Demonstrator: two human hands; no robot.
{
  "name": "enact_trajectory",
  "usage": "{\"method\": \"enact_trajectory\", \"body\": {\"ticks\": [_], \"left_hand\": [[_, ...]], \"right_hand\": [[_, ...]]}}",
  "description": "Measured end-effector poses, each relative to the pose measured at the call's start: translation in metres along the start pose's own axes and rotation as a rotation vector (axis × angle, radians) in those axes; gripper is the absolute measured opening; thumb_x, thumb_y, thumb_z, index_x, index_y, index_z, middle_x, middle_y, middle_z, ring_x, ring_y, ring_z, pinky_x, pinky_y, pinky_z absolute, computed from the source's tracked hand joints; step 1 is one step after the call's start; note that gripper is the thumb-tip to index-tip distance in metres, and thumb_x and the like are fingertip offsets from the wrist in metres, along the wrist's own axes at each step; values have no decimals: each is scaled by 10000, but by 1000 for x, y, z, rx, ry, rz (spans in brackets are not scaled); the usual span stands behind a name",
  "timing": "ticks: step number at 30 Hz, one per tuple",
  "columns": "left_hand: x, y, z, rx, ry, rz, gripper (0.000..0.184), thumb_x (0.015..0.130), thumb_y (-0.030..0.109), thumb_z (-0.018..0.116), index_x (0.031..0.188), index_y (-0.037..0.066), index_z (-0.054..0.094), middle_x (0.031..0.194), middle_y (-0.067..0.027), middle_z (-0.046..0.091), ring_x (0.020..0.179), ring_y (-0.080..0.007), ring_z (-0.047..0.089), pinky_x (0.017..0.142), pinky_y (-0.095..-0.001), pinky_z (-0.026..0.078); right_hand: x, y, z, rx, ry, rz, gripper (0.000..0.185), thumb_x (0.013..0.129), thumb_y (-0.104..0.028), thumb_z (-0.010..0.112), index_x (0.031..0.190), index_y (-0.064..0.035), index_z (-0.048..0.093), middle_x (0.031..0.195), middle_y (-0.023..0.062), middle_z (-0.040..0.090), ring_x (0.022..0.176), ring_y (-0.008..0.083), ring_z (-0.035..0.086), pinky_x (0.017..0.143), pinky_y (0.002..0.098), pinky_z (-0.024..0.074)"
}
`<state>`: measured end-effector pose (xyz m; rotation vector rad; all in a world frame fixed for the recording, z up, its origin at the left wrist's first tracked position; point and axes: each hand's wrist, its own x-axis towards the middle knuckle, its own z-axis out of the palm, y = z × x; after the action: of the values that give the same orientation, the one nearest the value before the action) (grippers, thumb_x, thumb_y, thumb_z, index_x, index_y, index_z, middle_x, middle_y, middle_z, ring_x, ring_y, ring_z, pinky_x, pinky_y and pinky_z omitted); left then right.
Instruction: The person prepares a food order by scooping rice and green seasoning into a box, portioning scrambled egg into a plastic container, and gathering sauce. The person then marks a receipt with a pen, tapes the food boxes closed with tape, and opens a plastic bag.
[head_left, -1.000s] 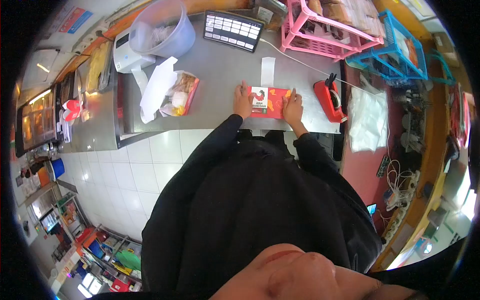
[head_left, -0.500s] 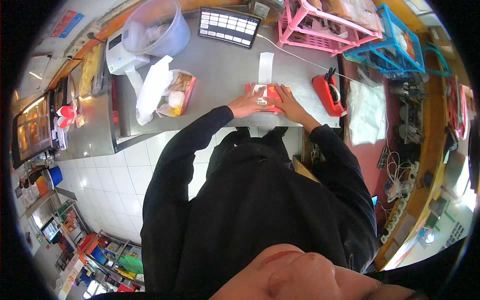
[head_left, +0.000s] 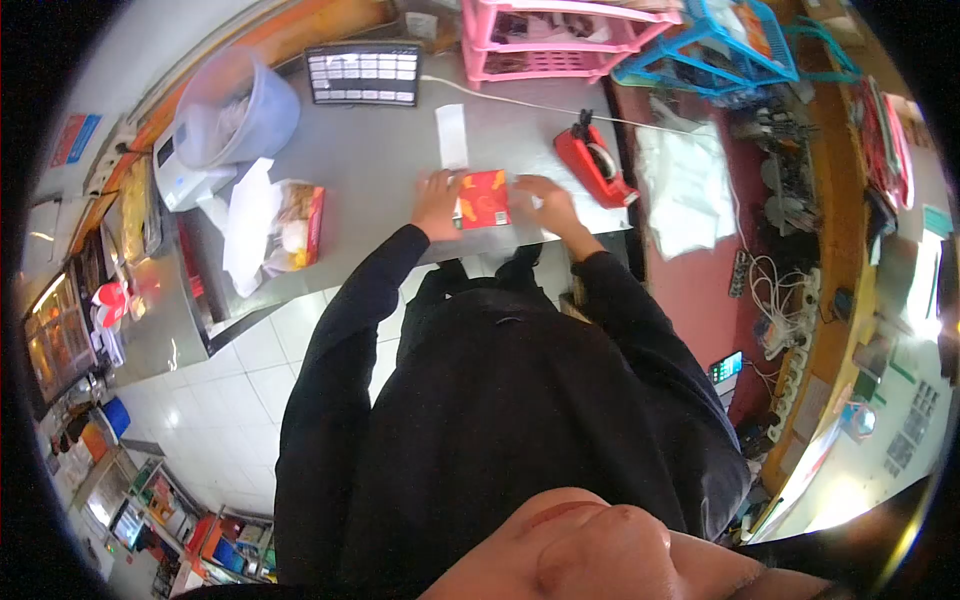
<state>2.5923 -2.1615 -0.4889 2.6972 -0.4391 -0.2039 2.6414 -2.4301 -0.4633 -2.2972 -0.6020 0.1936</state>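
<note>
A red box (head_left: pixel 485 199) with yellow patches lies on the steel counter (head_left: pixel 380 150). My left hand (head_left: pixel 437 206) rests on its left part, fingers spread and covering some of the printed side. My right hand (head_left: pixel 547 204) is just right of the box, apart from it, with its fingers loosely spread and slightly blurred. A white paper strip (head_left: pixel 452 137) lies right behind the box. The red tape dispenser (head_left: pixel 594 165) stands to the right of my right hand.
An open food box (head_left: pixel 298 228) and white paper (head_left: pixel 250 222) lie at the left. Behind them are a clear tub (head_left: pixel 235 112), a white printer (head_left: pixel 183 172) and a tablet (head_left: pixel 363 76). Pink racks (head_left: pixel 540 64) and plastic bags (head_left: pixel 686 185) are at the right.
The view has turned right. My right hand has come off the box and moved right, while my left hand stays on it. The box shows a plainer red and yellow face.
</note>
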Motion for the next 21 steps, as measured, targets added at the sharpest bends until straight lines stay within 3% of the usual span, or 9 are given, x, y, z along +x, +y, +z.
{"method": "enact_trajectory", "body": {"ticks": [1,3,5,7,8,11,12,18,21], "left_hand": [[1,0,-2,54,0,16,1150,469,356,805,1443,115,243,1267,-191,408,1195,-365,389,963,-530,306],[6,0,-4,56,-63,-32,1145,461,368,808,1428,109,251,1233,-182,423,1178,-367,403,954,-534,316],[12,11,-3,37,-127,-101,1146,455,387,813,1418,107,258,1215,-177,429,1168,-370,411,946,-536,325],[22,19,-3,5,-186,-179,1152,451,411,819,1415,111,265,1213,-176,426,1166,-372,414,939,-537,334],[28,24,-2,-6,-200,-193,1161,444,426,822,1409,94,268,1207,-182,426,1166,-375,409,951,-538,331],[42,35,5,-33,-233,-234,1180,431,452,827,1397,60,274,1201,-199,424,1171,-387,391,982,-538,323],[46,37,9,-40,-236,-245,1180,431,448,825,1398,59,273,1207,-202,422,1177,-395,385,989,-538,322],[52,42,-3,-74,-322,-313,1198,430,462,819,1414,66,262,1242,-210,420,1209,-395,382,1016,-525,321],[56,44,-1,-161,-309,-359,1186,432,467,822,1410,68,283,1235,-211,437,1206,-387,398,1009,-517,332]], "right_hand": [[-4,16,-24,71,58,174,414,778,-184,698,1154,-34,616,1089,147,654,1015,282,638,838,382,502],[-6,50,-78,-202,513,276,165,816,-107,637,942,-6,670,813,120,690,684,220,687,635,333,531],[-17,105,-114,174,310,660,203,874,-74,538,1035,28,607,865,158,685,577,230,663,508,321,543],[-17,114,-136,656,15,859,249,894,-113,564,1067,66,570,842,173,672,531,198,650,466,296,540],[-14,119,-139,848,-92,849,327,869,-165,648,1057,82,547,817,171,660,498,213,636,481,307,558],[-14,112,-137,748,45,805,388,839,-248,712,1028,51,553,733,136,647,454,194,610,446,293,535],[-23,105,-143,615,108,790,385,800,-306,756,933,15,591,630,93,617,425,170,584,395,272,483],[-97,108,-150,387,-15,938,297,807,-290,736,750,-7,666,544,68,595,389,140,548,365,253,415],[-91,118,-133,179,62,816,295,810,-282,713,729,0,683,525,69,600,390,153,558,396,284,447]]}}
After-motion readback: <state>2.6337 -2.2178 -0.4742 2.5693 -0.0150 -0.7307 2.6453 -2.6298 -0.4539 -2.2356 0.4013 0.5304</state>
